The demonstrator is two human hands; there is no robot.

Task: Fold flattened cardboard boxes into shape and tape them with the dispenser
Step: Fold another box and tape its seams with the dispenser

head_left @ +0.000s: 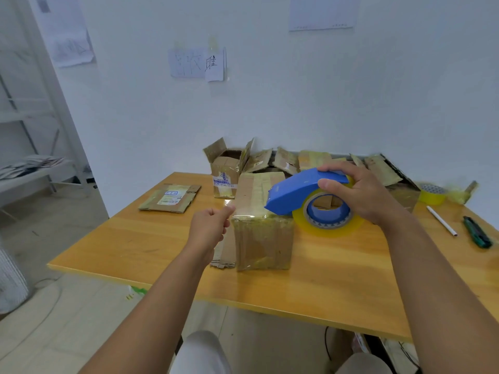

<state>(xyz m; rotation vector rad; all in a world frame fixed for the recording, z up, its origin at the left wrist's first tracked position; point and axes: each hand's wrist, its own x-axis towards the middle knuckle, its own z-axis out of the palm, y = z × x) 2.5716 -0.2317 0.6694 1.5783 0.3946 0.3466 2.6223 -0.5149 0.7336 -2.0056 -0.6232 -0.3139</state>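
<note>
Right hand (359, 193) grips one blue dispenser (294, 194); left hand (212, 225) pinches tape end at one folded box (263, 228).

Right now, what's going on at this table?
A person is taping a brown cardboard box that stands folded on the yellow wooden table. The right hand grips the blue tape dispenser with its clear tape roll at the box's top near edge. The left hand pinches the free end of the clear tape strip at the box's left corner. More opened and flattened boxes lie behind, and a green utility knife lies to the right.
</note>
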